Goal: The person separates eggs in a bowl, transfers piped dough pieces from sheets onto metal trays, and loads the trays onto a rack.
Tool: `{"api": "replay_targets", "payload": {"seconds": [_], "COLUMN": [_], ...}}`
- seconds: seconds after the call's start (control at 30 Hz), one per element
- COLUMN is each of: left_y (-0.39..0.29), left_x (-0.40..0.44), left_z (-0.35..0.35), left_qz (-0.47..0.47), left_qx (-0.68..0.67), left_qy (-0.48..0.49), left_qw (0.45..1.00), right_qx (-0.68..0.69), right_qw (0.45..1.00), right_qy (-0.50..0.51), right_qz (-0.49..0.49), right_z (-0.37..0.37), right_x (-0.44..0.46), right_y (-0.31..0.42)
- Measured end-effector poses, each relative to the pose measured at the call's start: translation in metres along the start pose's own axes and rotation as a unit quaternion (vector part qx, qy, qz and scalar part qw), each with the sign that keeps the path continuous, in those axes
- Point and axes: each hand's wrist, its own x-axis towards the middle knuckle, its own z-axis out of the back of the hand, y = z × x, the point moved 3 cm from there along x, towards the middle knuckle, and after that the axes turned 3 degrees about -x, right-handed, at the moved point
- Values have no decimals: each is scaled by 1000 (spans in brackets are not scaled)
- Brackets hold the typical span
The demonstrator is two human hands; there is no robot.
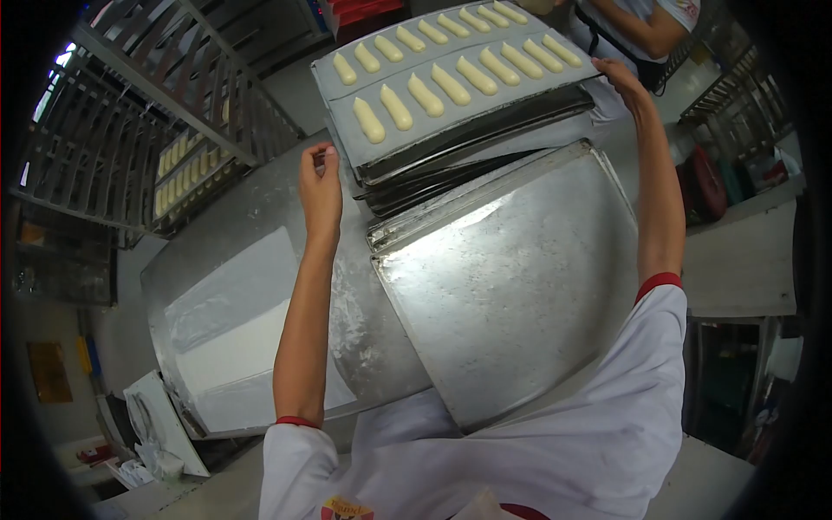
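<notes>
White sleeves (pixel 628 373) with red cuffs lie nearest, and from them two bare forearms reach out over the worktop (pixel 260 208). Beyond the hands, at the worktop's far right part, lies the baking tray (pixel 394 82) that they flank. The right hand (pixel 619 74), its arm stretched along the right side, has its fingers closed on that tray's near right corner. The left hand (pixel 321 169) is raised just beside the tray's left edge, wrist fairly straight, fingers curled toward the thumb; whether it touches the tray or pinches anything I cannot tell.

Along the baking tray's near edge, dark tray edges (pixel 451 186) show below it, too overlapped to count. Nearer still, a bare metal tray (pixel 511 277) spreads toward the worktop's near edge, with at least one more rim under its far left corner. Between it and the left forearm runs a strip of worktop with white smears; more grey surface opens from the left hand to the worktop's left edge, where pale sheets (pixel 243 347) lie.

Eighteen pale yellow strips (pixel 451 84) sit on the baking tray, in two rows of nine. Past the worktop's far left corner stands one slatted rack (pixel 173 78), holding more such strips, too small to count. One other person (pixel 637 26) stands beyond the right hand.
</notes>
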Motion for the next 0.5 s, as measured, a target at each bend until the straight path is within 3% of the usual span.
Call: {"api": "replay_targets", "payload": {"seconds": [0.13,0.2,0.33,0.43,0.5], "left_y": [-6,-17,-28,-29,-36], "left_x": [0,-2,1,3,0], "left_z": [5,2,-4,-10,-17], "left_qz": [36,176,215,259,252], "left_qx": [81,-42,-41,-123,-281], "left_qy": [19,126,146,198,190], "left_qw": [996,975,965,937,906], "right_qx": [-14,-27,-3,37,52], "right_qw": [1000,999,999,999,999], "right_qy": [23,30,36,20,15], "right_qz": [3,-1,-3,5,-3], "right_z": [0,-1,0,0,-3], "right_x": [-4,-4,5,3,-3], "right_y": [2,6,-7,-7,-4]}}
